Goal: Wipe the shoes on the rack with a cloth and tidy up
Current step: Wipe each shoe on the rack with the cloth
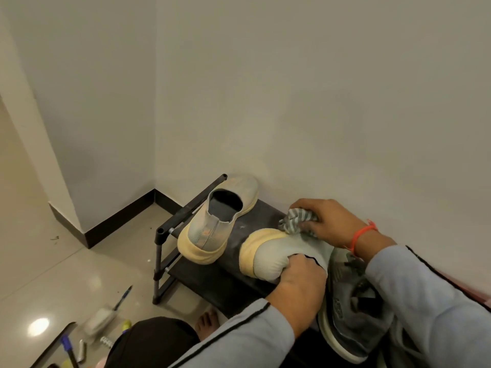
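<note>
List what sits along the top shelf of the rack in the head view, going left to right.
Rack post → dusty slip-on shoe standing alone → second slip-on shoe, gripped by the left hand → striped cloth bunched in the right hand.

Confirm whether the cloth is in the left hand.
No. The right hand grips the striped cloth; the left hand holds the shoe.
</note>
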